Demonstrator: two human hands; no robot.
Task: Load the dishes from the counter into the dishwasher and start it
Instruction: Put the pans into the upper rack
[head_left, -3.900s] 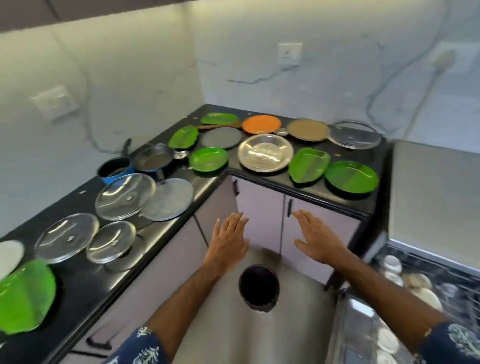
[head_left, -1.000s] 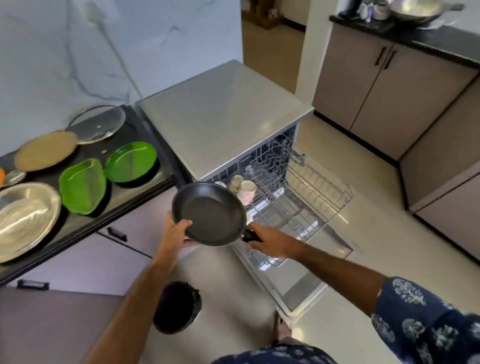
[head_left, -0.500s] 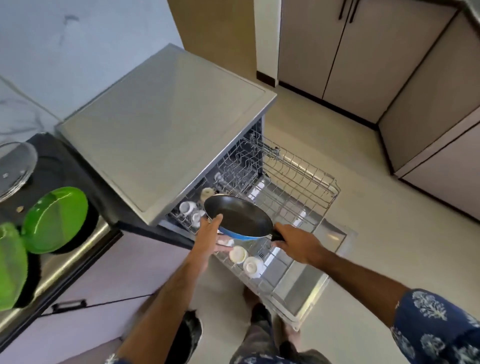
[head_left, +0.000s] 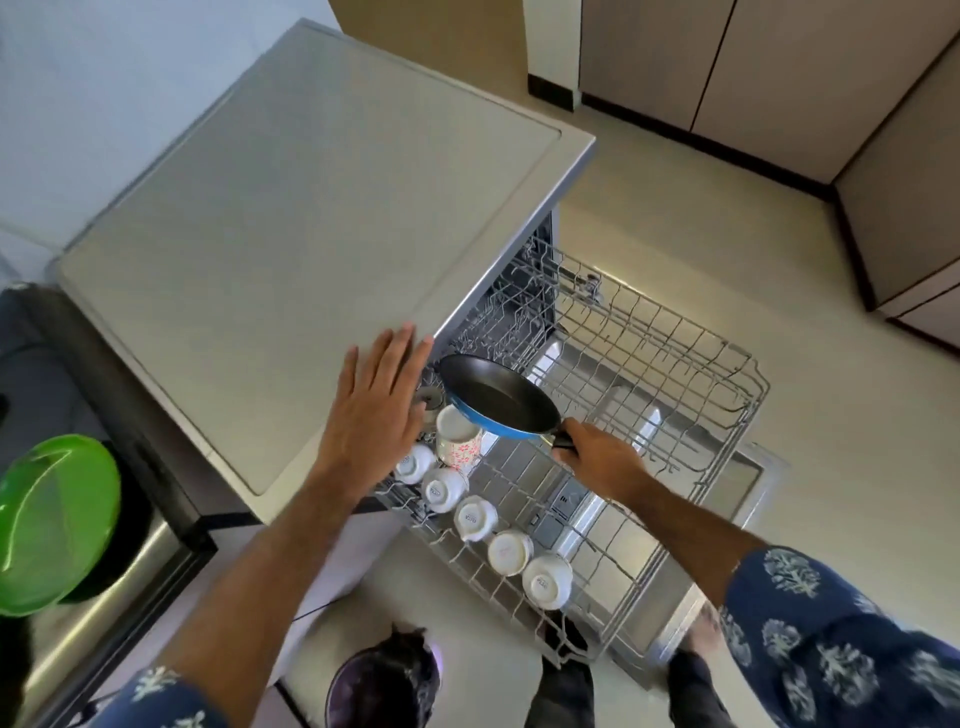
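Lower left of frame: green plate (head_left: 49, 525) on the bench (head_left: 98, 613), not yet loaded; left of centre: left hand (head_left: 371, 410) released, fingers straight, above the dishwasher (head_left: 311, 208) top edge; centre: frying pan (head_left: 498, 397) tilted over the pulled-out rack (head_left: 649, 395), just above a row of upturned cups (head_left: 475, 517); right hand (head_left: 597, 460) grasping its handle; judgement: lower the pan on edge into bare wire right of the cups, avoiding knocking them.

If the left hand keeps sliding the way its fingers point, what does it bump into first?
Probably nothing soon. The left hand lies open, fingers pointing up and away across the dishwasher's flat grey top, which looks bare ahead. The wall beyond comes next, though depth is hard to judge.
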